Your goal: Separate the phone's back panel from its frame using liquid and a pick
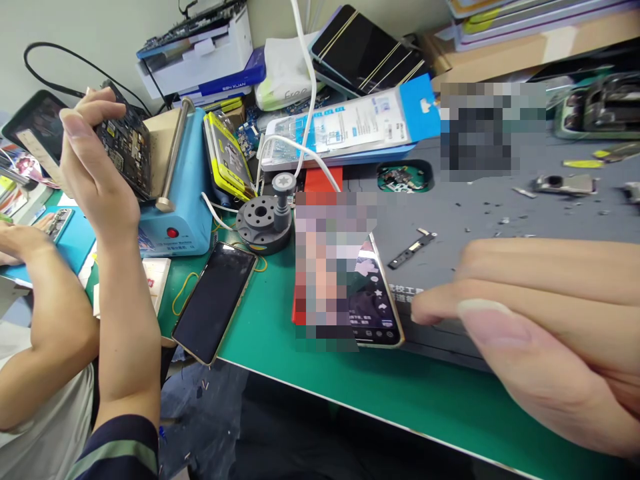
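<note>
My left hand (97, 143) is raised at the left, its fingers curled around the edge of an opened phone (133, 150) with bare circuit boards. That phone leans against the tan top of a blue machine (193, 210); part of the grip is hidden. A dark screen panel (37, 123) stands just left of the hand. Large at the right, my right hand (540, 327) hovers over the grey mat (500, 220), thumb pressed against the index finger, nothing visible between them. Left of its fingertips lies a lit phone (377, 303), partly blurred out, over a red item (323, 179).
A dark phone (216, 300) lies on the green table (270, 333). Beside it stands a round black screwdriver holder (264, 223). Small parts and a black strip (413, 248) are scattered on the mat. White cables (314, 100) cross packages. Another person's arm (55, 287) is at far left.
</note>
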Motion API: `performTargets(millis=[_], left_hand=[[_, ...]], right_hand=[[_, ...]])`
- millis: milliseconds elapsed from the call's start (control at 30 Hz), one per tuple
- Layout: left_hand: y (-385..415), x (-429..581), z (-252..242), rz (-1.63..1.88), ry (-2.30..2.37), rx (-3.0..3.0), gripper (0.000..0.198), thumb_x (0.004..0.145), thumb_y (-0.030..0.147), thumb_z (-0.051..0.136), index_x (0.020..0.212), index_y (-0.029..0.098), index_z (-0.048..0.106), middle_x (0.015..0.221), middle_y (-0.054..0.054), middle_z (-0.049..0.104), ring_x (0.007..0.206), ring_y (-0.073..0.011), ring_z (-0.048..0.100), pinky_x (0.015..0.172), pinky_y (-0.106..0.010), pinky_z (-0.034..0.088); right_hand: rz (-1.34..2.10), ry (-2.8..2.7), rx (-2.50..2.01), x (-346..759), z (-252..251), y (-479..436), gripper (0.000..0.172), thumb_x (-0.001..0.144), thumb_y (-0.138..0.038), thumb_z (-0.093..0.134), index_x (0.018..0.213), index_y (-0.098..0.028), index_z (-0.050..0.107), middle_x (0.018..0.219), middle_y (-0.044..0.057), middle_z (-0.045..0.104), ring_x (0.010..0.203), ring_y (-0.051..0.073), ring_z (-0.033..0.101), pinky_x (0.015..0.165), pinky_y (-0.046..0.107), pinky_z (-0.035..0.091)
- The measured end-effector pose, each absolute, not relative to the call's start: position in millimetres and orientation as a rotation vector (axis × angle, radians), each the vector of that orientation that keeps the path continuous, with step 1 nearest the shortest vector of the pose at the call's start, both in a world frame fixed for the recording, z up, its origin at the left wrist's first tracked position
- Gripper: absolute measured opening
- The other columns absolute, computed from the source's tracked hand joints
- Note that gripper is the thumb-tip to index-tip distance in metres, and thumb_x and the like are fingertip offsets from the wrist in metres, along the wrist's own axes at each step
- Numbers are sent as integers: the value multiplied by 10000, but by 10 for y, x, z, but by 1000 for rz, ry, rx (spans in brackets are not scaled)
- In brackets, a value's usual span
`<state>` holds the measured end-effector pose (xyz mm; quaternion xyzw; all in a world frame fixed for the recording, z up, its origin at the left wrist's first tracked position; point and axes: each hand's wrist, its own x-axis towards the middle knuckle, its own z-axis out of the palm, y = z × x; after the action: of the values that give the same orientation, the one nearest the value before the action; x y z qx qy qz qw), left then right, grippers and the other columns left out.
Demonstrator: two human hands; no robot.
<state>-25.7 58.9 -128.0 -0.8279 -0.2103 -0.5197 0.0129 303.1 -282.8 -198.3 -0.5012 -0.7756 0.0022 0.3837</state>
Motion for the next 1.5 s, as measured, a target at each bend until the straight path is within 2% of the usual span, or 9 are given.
performTargets(millis=[100, 267, 467, 567, 733, 967, 1167, 1367, 1500], left_hand=[[584, -255, -1278, -1634, -662, -2585, 937, 1140, 861, 233, 1233, 108, 782, 1279, -95, 763, 1429, -271, 731, 1450, -644, 398], [494, -197, -1287, -1676, -626, -2531, 870, 1174, 798, 275, 1223, 120, 820, 1261, -75, 818, 1377, -238, 760, 1409, -589, 477], [369, -103, -1283, -1790, -630, -2516, 822, 1152, 809, 385, 1176, 137, 857, 1281, -100, 864, 1342, -258, 791, 1395, -552, 507], [364, -99, -1277, -1792, -637, -2516, 822, 1144, 819, 389, 1178, 142, 855, 1269, -102, 859, 1348, -260, 790, 1398, -557, 507], [411, -143, -1274, -1743, -652, -2532, 831, 1164, 802, 343, 1185, 134, 837, 1283, -90, 843, 1360, -260, 774, 1406, -593, 496], [444, -164, -1281, -1746, -641, -2536, 868, 1143, 839, 345, 1188, 122, 833, 1227, -101, 810, 1359, -263, 757, 1416, -575, 469], [452, -158, -1284, -1752, -628, -2541, 838, 1162, 801, 346, 1180, 120, 834, 1239, -109, 823, 1350, -268, 769, 1403, -583, 482], [474, -178, -1275, -1722, -625, -2546, 834, 1170, 790, 328, 1197, 132, 841, 1251, -86, 829, 1363, -247, 764, 1403, -567, 485], [475, -177, -1275, -1725, -630, -2548, 834, 1167, 797, 327, 1204, 141, 840, 1266, -83, 824, 1368, -249, 760, 1408, -567, 480]], right_hand=[[17, -1947, -1289, 3020, -1985, -2837, 339, 1241, -309, 348, 1020, -308, 605, 694, 10, 577, 602, 205, 480, 586, 397, 407], [-10, -1954, -1335, 3016, -1977, -2841, 435, 1232, -312, 326, 944, -293, 652, 684, 27, 586, 596, 196, 504, 594, 395, 419], [-50, -1977, -1328, 3034, -1985, -2852, 355, 1212, -276, 351, 996, -304, 630, 700, 32, 593, 617, 214, 517, 614, 396, 421], [-66, -1981, -1330, 3035, -1982, -2845, 338, 1199, -267, 367, 996, -307, 635, 696, 30, 592, 611, 221, 525, 608, 404, 415], [-14, -1984, -1253, 3036, -2004, -2817, 294, 1223, -261, 337, 1050, -299, 572, 689, 11, 560, 590, 213, 465, 593, 396, 384], [-87, -1982, -1353, 3024, -1972, -2850, 438, 1231, -324, 339, 947, -292, 671, 701, 46, 591, 625, 211, 528, 609, 416, 420], [-64, -1986, -1301, 3033, -1992, -2843, 317, 1209, -275, 360, 1020, -302, 612, 699, 19, 578, 609, 214, 501, 602, 397, 422], [-88, -1986, -1321, 3029, -1979, -2843, 392, 1215, -291, 347, 951, -286, 637, 688, 31, 551, 601, 214, 501, 609, 409, 418], [-84, -1990, -1326, 3021, -1967, -2840, 375, 1233, -308, 332, 973, -291, 602, 686, 23, 538, 604, 215, 476, 604, 402, 409]])
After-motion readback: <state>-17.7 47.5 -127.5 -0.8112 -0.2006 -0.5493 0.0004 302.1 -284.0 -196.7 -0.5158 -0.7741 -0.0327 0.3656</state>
